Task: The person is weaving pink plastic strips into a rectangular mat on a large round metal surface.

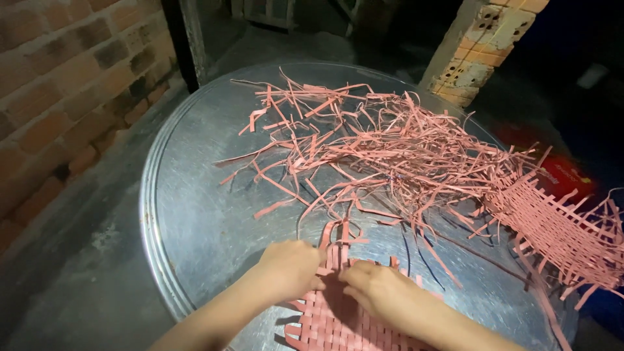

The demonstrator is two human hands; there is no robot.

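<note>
Hands: our left hand (289, 268) and right hand (383, 294) press curled fingers onto the woven pink mat (338, 318) at the tabletop's near edge, pinching its strips.
Done: we judge only a small patch is plaited; upright strip ends (338, 237) stand unwoven above it.
Left: a big heap of loose pink strips (383, 140) lies well apart, mid-tabletop.
Nearby: a larger woven piece (562, 231) hangs over the right rim.
Surface: round, shiny metal tabletop (195, 195).
Room: dim, bare brick wall (58, 84) to the left, brick pillar (478, 45) behind, concrete floor (78, 286).
</note>
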